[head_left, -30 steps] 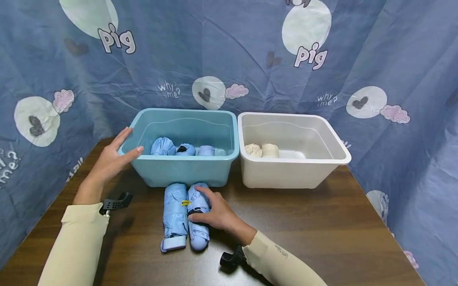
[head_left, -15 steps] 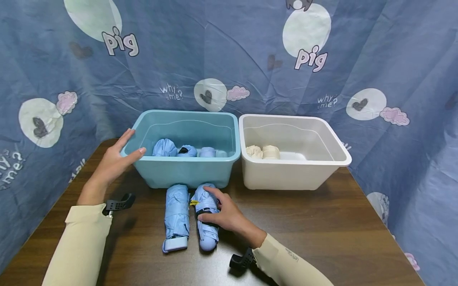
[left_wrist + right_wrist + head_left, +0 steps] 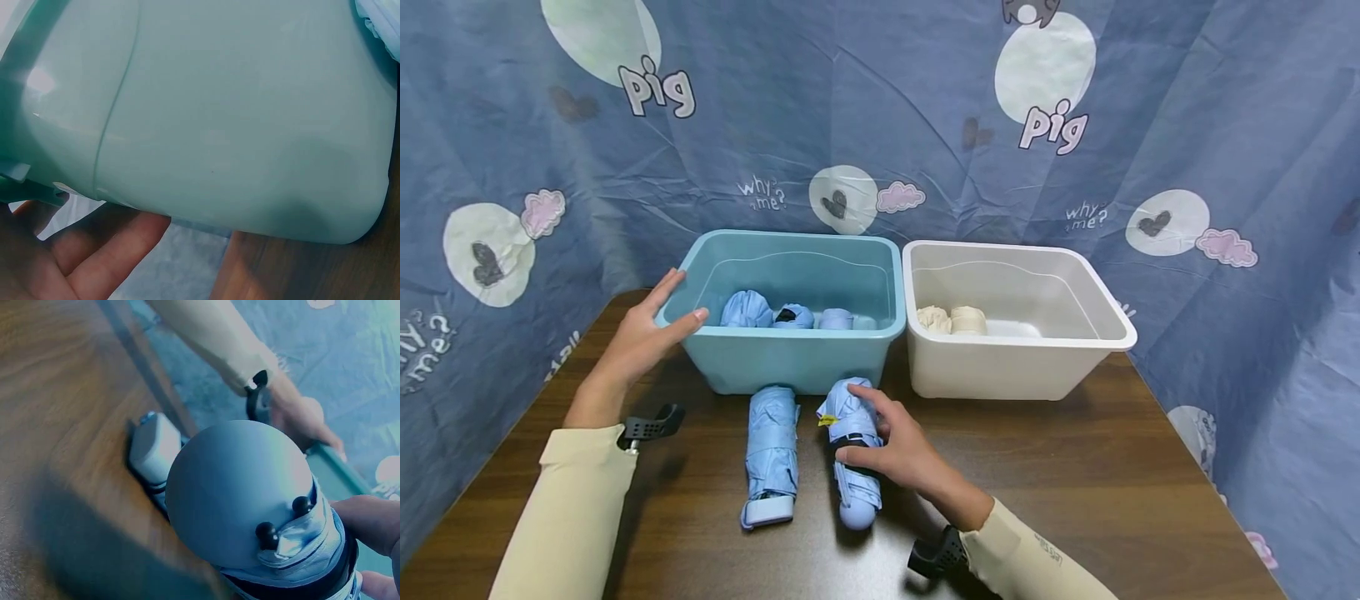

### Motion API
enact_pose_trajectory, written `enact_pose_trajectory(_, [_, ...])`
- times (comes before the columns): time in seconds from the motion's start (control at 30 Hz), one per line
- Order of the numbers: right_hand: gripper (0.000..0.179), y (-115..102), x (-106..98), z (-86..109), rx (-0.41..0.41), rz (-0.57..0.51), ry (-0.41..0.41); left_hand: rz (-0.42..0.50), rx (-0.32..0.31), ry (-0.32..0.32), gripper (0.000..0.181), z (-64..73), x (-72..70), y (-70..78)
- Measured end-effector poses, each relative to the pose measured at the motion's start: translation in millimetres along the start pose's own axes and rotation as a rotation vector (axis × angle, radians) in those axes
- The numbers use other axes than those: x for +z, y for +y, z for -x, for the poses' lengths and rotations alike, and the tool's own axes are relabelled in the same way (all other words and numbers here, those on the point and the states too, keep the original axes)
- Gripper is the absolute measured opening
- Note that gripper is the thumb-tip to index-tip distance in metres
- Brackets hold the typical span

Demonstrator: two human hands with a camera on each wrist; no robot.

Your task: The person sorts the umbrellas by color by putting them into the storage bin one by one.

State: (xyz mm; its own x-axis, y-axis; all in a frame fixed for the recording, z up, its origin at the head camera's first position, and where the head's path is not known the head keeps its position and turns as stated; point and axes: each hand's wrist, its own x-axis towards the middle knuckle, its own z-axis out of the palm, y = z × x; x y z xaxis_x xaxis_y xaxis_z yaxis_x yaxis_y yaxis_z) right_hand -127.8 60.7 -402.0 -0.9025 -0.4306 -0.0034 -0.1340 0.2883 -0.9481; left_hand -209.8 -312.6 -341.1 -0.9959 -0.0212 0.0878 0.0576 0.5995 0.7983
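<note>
In the head view, my right hand (image 3: 906, 446) grips a folded light-blue umbrella (image 3: 852, 427) with a dark band and a small yellow tag. Thumb and fingers lie on opposite sides of it. Its rounded end cap (image 3: 234, 487) fills the middle of the right wrist view. My left hand (image 3: 638, 350) rests at the left front corner of a blue plastic bin (image 3: 786, 360), thumb on the front rim and fingers along the left side. A second folded blue umbrella (image 3: 772, 450), with a flat pale end, lies on the table left of the held one.
Inside the blue bin are several rolled blue items, including a bundle (image 3: 747, 309). A white bin (image 3: 992, 367) stands to its right, with two cream rolled items (image 3: 967, 320) inside. Behind both hangs a printed blue cloth (image 3: 925, 100). Everything stands on a wooden table (image 3: 1075, 475).
My right hand has moved right with the umbrella, away from the other umbrella, which stays put. The held umbrella's tilt has changed slightly. My left hand stays at the bin's corner.
</note>
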Motion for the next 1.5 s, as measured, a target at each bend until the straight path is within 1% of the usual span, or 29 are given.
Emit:
enact_pose_trajectory(0.07, [0.076,-4.4,-4.2,3.6,0.009,-0.020,-0.003,0.002,-0.005,-0.002,0.087,0.4,0.3,0.5])
enact_pose_trajectory(0.23, [0.075,-14.8,-12.6,11.1,0.024,-0.028,0.001,0.001,-0.005,0.002,0.088,0.9,-0.4,1.3])
enact_pose_trajectory(0.37, [0.075,-23.1,-18.2,17.7,0.024,-0.001,0.008,0.003,0.001,0.000,0.087,1.2,-1.1,1.4])
enact_pose_trajectory(0.53, [0.075,-35.0,-25.3,25.2,-0.005,0.016,0.018,0.011,0.004,-0.007,0.088,1.6,-0.8,1.2])
enact_pose_trajectory(0.67, [0.075,-45.2,-30.6,28.5,-0.029,0.000,0.023,0.014,0.006,0.002,0.088,1.1,-1.0,0.6])
enact_pose_trajectory(0.83, [0.074,-55.6,-36.7,30.8,-0.034,-0.028,0.020,0.019,0.009,0.007,0.088,0.4,-0.8,0.2])
enact_pose_trajectory(1.0, [0.074,-65.5,-42.6,33.6,-0.031,-0.015,0.026,0.023,0.005,-0.005,0.087,0.5,0.0,-0.8])
enact_pose_trajectory(1.07, [0.074,-69.8,-44.6,34.0,-0.039,-0.014,0.030,0.027,0.004,-0.008,0.087,0.7,-0.1,-1.3])
enact_pose_trajectory(1.17, [0.075,-77.1,-47.9,33.0,-0.049,-0.046,0.029,0.030,0.007,-0.007,0.087,1.0,-0.6,-1.7])
enact_pose_trajectory(1.3, [0.075,-85.3,-55.2,27.0,-0.055,-0.083,0.033,0.025,0.007,-0.003,0.087,0.2,-1.4,-2.0])
enact_pose_trajectory(1.5, [0.074,-96.7,-69.3,14.5,-0.102,-0.061,0.047,0.018,0.011,-0.004,0.087,-1.2,0.0,-3.8])
